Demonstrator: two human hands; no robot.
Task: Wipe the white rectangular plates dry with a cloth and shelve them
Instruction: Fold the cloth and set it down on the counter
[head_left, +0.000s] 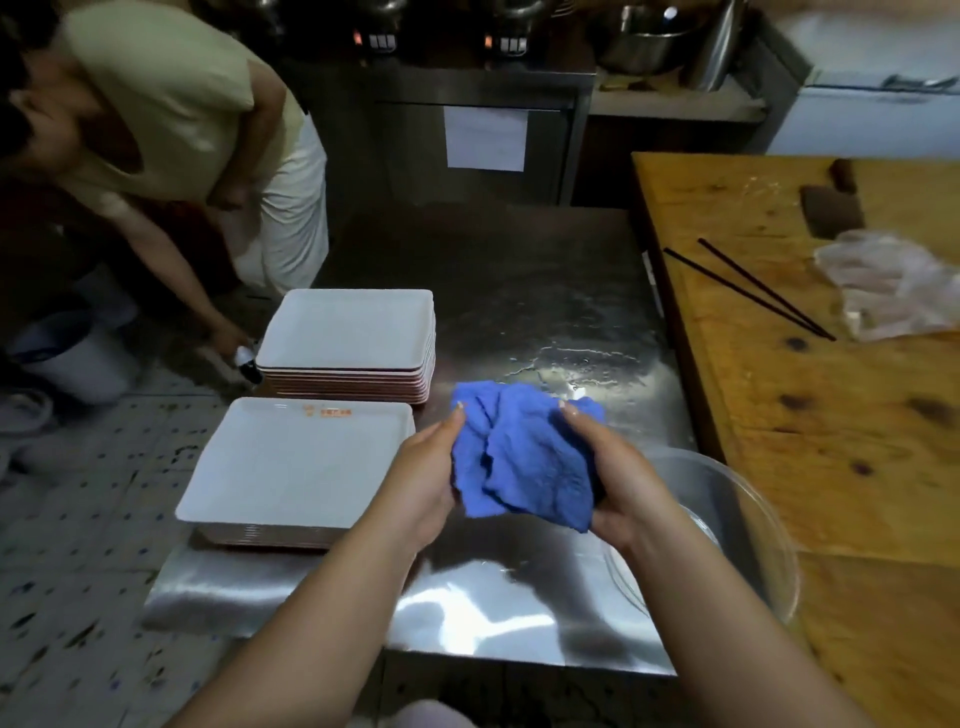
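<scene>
Blue terry cloth (524, 457) sits bunched between both of my hands at the centre of the frame. My left hand (421, 488) grips its left edge, fingers curled in with one tip showing at the top; my right hand (613, 483) cups the right side, thumb hidden behind the folds. The cloth looks soft, nubbly and crumpled into loose folds, not yet spread flat.

Left of my hands, at the lower left of the frame, a stack of white rectangular plates (301, 462) lies on the steel worktop (519, 291); the top one is shallow, smooth and glossy, with a small orange mark near its far rim. A second, taller stack (348, 332) stands just behind it, pinkish edges showing down its side. No plate is in my grip, so I judge the wiping has yet to begin on the next one.

Risks as I see them: the near stack overhangs the worktop's left edge slightly, so a careless drag on the top plate could tip it toward the tiled floor. The worktop gleams with water beyond my hands, so a plate set down there would get wet again, and the cloth could soak it up too. Glazed plates are slick when damp, so a one-handed lift may slip.

A clear bowl (727, 519) sits under my right wrist; chopsticks (753, 288) lie on the wooden board (779, 415) at right. Another person (171, 119) bends at the upper left.
</scene>
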